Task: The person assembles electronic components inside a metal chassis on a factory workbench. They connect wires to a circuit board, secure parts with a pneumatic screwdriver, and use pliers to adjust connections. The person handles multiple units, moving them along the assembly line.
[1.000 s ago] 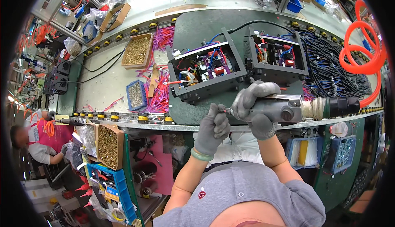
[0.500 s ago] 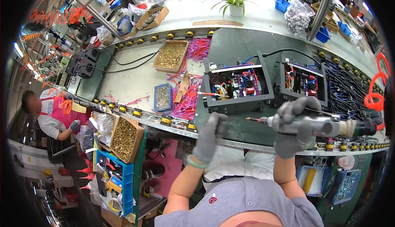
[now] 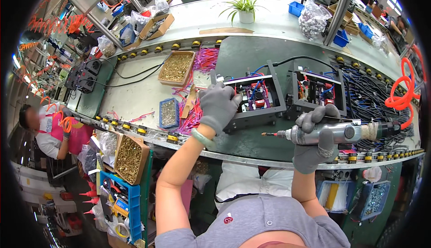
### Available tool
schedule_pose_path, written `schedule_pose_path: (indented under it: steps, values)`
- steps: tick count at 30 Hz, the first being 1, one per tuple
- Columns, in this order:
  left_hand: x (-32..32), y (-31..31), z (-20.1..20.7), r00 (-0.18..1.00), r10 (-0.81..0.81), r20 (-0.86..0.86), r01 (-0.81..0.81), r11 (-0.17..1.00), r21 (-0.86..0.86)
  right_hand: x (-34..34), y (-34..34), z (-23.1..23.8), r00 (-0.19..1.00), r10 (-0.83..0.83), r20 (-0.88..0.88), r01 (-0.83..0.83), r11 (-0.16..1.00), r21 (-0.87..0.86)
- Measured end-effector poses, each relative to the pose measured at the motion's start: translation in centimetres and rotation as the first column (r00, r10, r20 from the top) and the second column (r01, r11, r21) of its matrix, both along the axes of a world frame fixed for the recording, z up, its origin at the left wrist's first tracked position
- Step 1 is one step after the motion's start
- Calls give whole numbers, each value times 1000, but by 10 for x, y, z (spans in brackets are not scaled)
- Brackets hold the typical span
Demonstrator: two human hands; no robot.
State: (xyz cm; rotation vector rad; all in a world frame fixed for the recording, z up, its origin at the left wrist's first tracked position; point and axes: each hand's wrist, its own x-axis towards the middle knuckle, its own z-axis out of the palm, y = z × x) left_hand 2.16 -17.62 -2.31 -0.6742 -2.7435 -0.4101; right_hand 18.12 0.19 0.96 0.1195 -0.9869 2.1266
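Observation:
My right hand, in a grey glove, is wrapped round a silver air screwdriver. Its bit points left, in front of an open black metal case with red, blue and white wiring and parts inside. At the left end of that case is my gloved left hand. Its fingers are bent together over the case's edge, and what they pinch, if anything, is hidden. A second open black case of the same kind stands to the right. Both cases rest on a dark green board.
A box of brass-coloured screws and a blue bin of small silver parts lie left, beside pink-purple wires. Black cables pile up right. An orange coiled hose hangs there. A co-worker stands far left.
My left hand has moved up from the front edge to the left end of the nearer case. The right hand still holds the screwdriver. The whole view has shifted slightly.

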Motion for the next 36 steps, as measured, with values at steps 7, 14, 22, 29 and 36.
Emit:
schedule_pose_path:
  steps: [7, 14, 22, 29, 36]
  values:
    - [-25, -7, 38, 787, -121, 605, 365, 882, -298, -5, 7, 0, 1000, -6, 8, 6, 1000, -30]
    - [-19, -17, 22, 976, -200, 91, 217, 816, -536, -9, 9, -2, 999, -6, 37, 7, 999, -33]
    - [-20, 1, 27, 849, -172, 499, 457, 711, -534, -26, 7, -1, 999, 41, 34, -41, 999, -16]
    - [-20, 8, 26, 813, -11, 583, 358, 799, -483, -53, -6, -4, 973, 226, -40, -229, 968, -100]
    - [-16, 9, 18, 808, 39, 587, 320, 808, -494, -84, -17, -39, 966, 254, 40, -255, 967, 4]
